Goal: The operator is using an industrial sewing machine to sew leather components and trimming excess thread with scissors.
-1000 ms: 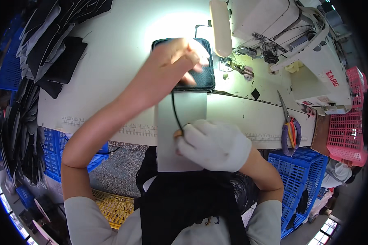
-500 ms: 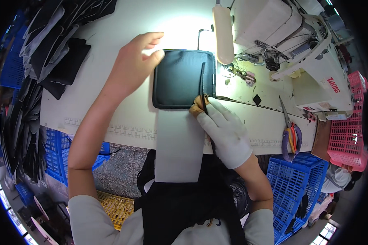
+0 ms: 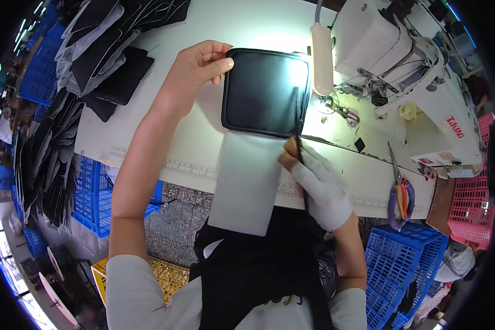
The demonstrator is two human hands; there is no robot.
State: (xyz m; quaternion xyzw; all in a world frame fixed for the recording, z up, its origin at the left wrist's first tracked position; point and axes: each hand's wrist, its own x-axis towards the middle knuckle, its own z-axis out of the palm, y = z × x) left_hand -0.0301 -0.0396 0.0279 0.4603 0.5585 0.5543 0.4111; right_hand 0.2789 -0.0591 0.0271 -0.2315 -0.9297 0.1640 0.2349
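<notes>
A black square fabric panel (image 3: 264, 91) with a piped edge is lifted at its upper left corner. That corner is pinched between thumb and fingers of my bare left hand (image 3: 190, 74). A grey-white flat strip (image 3: 247, 181) extends from below the panel over the table edge towards my lap. My right hand (image 3: 323, 187), in a white glove with brown finger covers, is closed just under the panel's lower right corner. A thin black strip (image 3: 298, 144) passes through its fingers; the strip's lower part is mostly hidden by the hand.
A white sewing machine (image 3: 418, 82) stands at the right, with a lamp (image 3: 321, 60) beside it. Scissors (image 3: 399, 192) lie near the front edge. Black and grey fabric pieces (image 3: 102, 60) are heaped at the left. Blue crates (image 3: 404, 269) stand below the table.
My left hand has closed on the panel's corner, and the panel is now raised and tilted. My right hand has slid down off the panel with the thin strip. The whole view has shifted.
</notes>
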